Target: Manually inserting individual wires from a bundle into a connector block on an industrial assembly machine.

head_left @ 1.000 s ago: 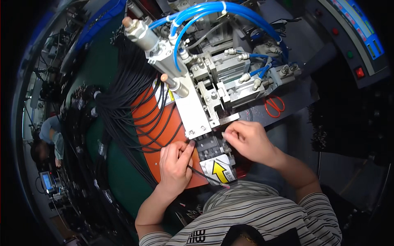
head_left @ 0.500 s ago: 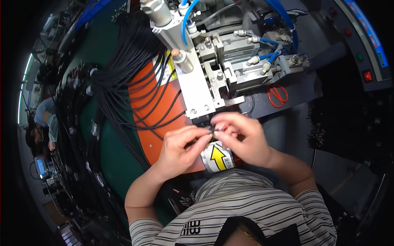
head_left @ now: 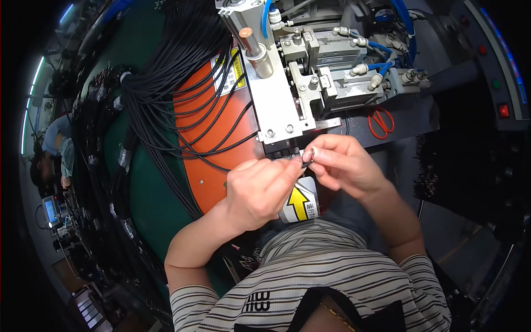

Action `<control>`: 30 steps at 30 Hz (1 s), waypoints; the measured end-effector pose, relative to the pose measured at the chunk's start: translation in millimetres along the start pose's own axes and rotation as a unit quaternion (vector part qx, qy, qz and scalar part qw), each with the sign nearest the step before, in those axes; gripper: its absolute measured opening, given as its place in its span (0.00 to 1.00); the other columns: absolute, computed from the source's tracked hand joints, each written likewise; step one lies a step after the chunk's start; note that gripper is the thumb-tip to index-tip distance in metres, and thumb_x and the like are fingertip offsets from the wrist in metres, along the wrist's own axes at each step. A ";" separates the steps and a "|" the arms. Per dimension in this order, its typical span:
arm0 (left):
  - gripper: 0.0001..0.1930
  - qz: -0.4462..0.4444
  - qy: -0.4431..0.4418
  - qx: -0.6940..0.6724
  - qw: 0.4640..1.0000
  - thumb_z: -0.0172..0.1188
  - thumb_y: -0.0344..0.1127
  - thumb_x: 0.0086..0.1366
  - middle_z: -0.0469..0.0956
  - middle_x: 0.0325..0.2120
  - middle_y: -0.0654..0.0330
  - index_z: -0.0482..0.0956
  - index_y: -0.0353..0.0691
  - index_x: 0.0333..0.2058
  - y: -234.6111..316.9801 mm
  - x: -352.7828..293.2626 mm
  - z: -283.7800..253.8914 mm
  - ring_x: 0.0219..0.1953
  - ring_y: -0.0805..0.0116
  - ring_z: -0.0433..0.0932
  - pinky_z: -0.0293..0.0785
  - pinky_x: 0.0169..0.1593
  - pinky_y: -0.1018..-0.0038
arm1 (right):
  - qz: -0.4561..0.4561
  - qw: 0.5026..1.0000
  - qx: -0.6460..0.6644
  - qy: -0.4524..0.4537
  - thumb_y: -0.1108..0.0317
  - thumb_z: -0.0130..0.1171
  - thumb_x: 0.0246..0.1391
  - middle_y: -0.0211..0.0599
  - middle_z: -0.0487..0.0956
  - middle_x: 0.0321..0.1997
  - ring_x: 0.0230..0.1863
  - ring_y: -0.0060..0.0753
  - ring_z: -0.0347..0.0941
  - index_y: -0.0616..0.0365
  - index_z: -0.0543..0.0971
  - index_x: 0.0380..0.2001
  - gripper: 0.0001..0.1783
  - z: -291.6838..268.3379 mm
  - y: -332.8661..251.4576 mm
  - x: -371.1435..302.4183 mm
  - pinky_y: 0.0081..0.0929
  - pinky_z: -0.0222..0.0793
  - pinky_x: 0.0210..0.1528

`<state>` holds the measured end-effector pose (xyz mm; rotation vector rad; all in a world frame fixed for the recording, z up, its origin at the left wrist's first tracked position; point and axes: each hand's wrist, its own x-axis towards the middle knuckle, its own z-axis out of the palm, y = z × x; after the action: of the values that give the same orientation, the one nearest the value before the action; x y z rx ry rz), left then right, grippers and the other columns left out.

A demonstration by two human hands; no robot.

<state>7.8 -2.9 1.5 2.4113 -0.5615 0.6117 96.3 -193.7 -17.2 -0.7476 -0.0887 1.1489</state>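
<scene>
My left hand (head_left: 259, 191) is closed, thumb and fingers pinched on a thin black cable (head_left: 307, 164) just in front of the machine's white plate. Close against it, my right hand (head_left: 348, 165) pinches the same spot between thumb and forefinger, its other fingers curled. Only a short dark piece of the cable shows between the fingertips; its end is mostly hidden. Directly beyond the hands stands the metal clamping machine (head_left: 275, 108) with air cylinders and blue hoses. Below the fingertips lies a white label with a yellow arrow (head_left: 298, 203).
A thick bundle of black cables (head_left: 160, 99) spreads over the orange disc (head_left: 213, 191) and green surface to the left. Red-handled scissors (head_left: 380, 123) lie right of the machine. A control panel with a red button (head_left: 503, 111) stands far right. Another person (head_left: 58, 138) sits far left.
Both hands have shifted slightly right in the picture, and the left has turned so its back shows more. A vertical rod on the machine stands higher. The view itself has moved a little.
</scene>
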 end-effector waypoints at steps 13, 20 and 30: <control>0.10 -0.008 -0.030 0.049 0.998 0.66 0.24 0.52 0.71 0.16 0.61 0.77 0.35 0.33 9.1 3.2 -3.0 0.15 0.68 0.70 0.60 0.19 0.75 | -0.096 0.990 -0.086 0.065 0.75 0.57 0.60 0.29 0.77 0.29 0.24 0.12 0.69 0.63 0.77 0.41 0.07 16.5 12.1 -3.6 0.12 0.63 0.27; 0.07 -0.021 -0.034 0.061 0.997 0.64 0.24 0.53 0.72 0.16 0.62 0.76 0.35 0.32 12.2 1.2 0.7 0.13 0.66 0.70 0.62 0.19 0.74 | -0.125 0.986 -0.082 0.073 0.78 0.53 0.60 0.33 0.76 0.29 0.23 0.17 0.70 0.65 0.78 0.39 0.06 12.3 22.7 -3.5 0.15 0.63 0.24; 0.03 -0.166 -0.013 -0.129 0.978 0.60 0.22 0.59 0.72 0.14 0.60 0.75 0.34 0.29 11.3 3.0 2.7 0.14 0.70 0.73 0.68 0.21 0.75 | -0.461 0.698 -0.526 0.152 0.75 0.56 0.59 0.46 0.76 0.42 0.38 0.33 0.76 0.68 0.78 0.49 0.15 21.2 40.2 2.4 0.25 0.71 0.44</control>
<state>5.2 -13.7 6.0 2.2005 -0.2206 0.3419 56.4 -173.3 -25.0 -1.6400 -0.8058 -0.1384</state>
